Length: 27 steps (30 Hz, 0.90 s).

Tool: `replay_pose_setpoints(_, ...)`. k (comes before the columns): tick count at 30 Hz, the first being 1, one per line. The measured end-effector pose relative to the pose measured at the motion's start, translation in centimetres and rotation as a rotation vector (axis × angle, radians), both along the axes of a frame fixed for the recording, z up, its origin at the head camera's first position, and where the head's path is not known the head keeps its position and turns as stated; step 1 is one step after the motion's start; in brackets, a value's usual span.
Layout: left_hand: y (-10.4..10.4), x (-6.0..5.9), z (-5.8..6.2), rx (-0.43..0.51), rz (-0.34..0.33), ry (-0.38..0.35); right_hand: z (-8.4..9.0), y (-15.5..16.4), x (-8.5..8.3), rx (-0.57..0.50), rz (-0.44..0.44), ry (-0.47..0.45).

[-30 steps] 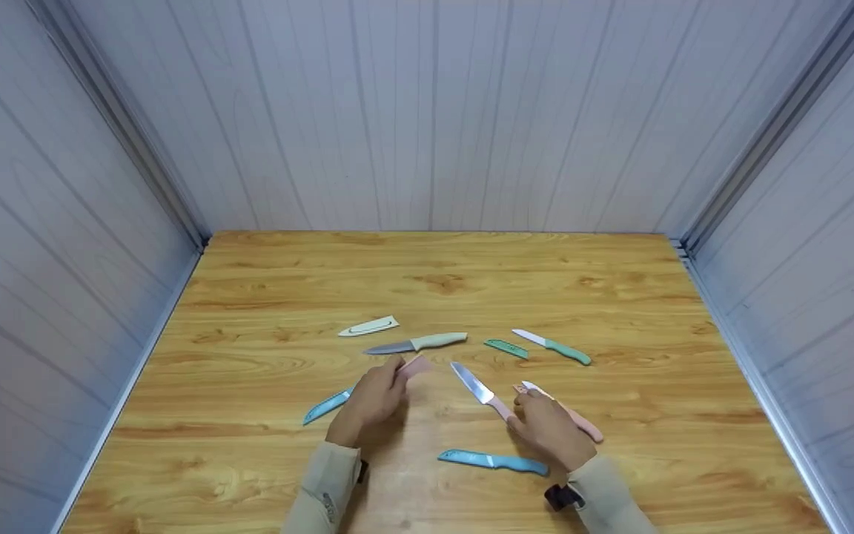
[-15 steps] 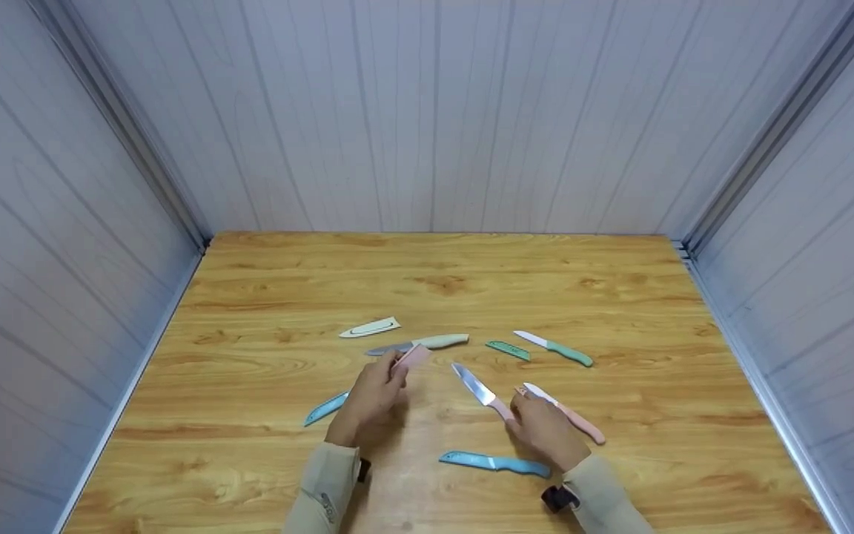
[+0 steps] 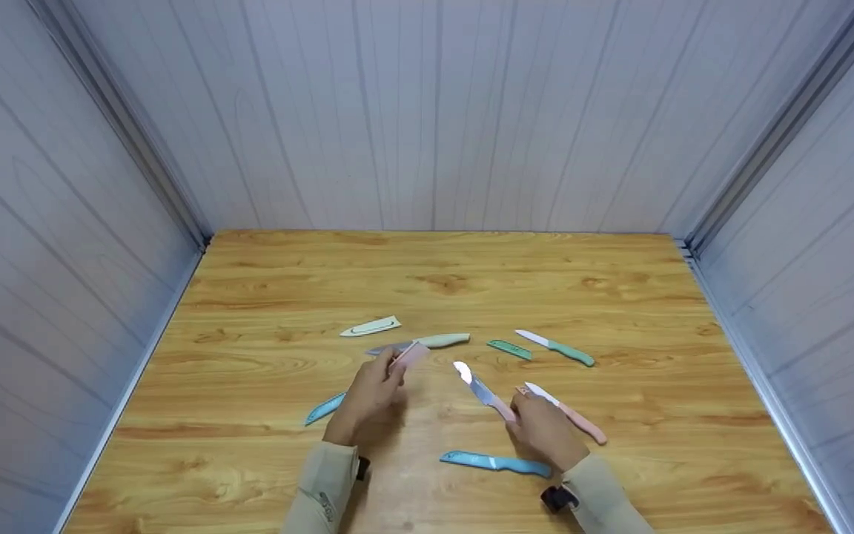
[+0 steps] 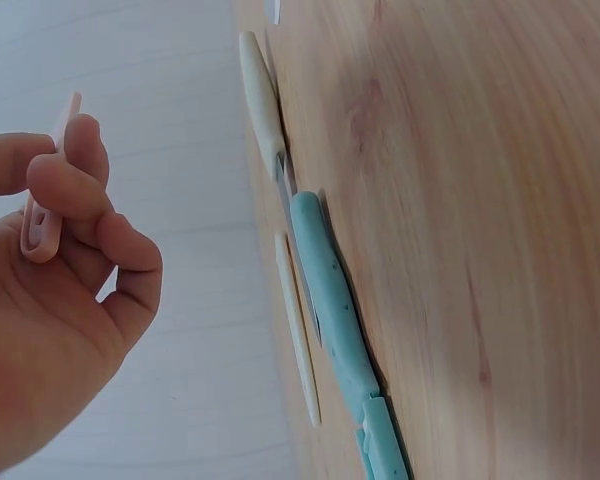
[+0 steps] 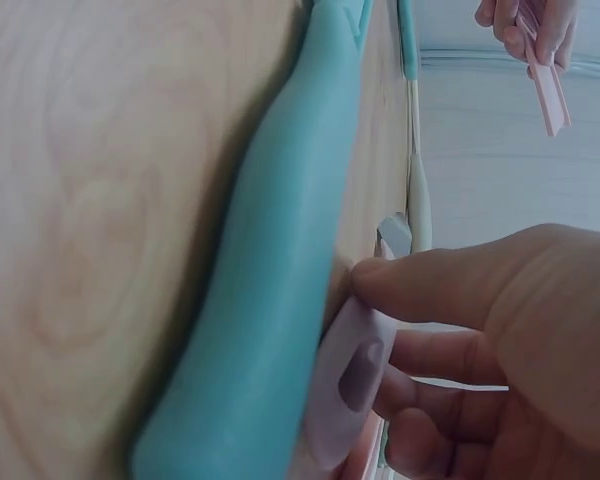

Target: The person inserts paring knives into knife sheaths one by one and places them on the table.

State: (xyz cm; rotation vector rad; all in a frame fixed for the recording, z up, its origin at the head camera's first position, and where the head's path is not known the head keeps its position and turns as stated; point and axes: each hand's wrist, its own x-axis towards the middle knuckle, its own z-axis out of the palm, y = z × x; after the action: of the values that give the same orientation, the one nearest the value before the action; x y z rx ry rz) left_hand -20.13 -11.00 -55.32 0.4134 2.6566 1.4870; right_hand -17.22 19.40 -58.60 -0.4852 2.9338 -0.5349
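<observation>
My left hand pinches a pink blade sheath between thumb and fingers, held just above the wooden table. The left wrist view shows the same sheath gripped in curled fingers. My right hand grips the pink handle of a steel-bladed knife, its blade pointing up-left toward the sheath with a gap between them. In the right wrist view my fingers wrap the pink handle.
On the table lie a beige-handled knife, a beige sheath, a green sheath, a green-handled knife, a second pink knife, a blue sheathed knife and a blue sheath. Panelled walls close three sides.
The right hand has lifted the pink knife so its blade tip is higher. The left hand has raised the pink sheath slightly away from me.
</observation>
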Motion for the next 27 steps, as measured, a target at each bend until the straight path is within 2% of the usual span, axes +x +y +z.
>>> replay_pose_setpoints(7, -0.1, 0.0, 0.0, 0.01, 0.0, 0.005, 0.0, 0.1, 0.0, -0.039, -0.012, -0.058)
replay_pose_setpoints(13, -0.1, 0.0, -0.1, -0.002, 0.008, -0.022, 0.2, 0.0, 0.2, -0.093, -0.034, -0.154)
replay_pose_setpoints(15, -0.1, 0.0, -0.1, 0.002, 0.01, -0.038, 0.4, -0.1, 0.2, -0.102, -0.027, -0.142)
replay_pose_setpoints(19, 0.0, 0.0, -0.1, 0.017, 0.01, -0.048, 0.6, 0.0, 0.5, -0.116, 0.013, -0.062)
replay_pose_setpoints(22, -0.1, -0.1, 0.0, 0.025, -0.007, -0.015, 0.8, 0.2, 0.7, -0.152, 0.014, -0.037)
replay_pose_setpoints(27, -0.1, -0.2, 0.2, 0.042, -0.026, 0.041, 1.5, 0.6, 0.9, -0.209, -0.055, -0.058)
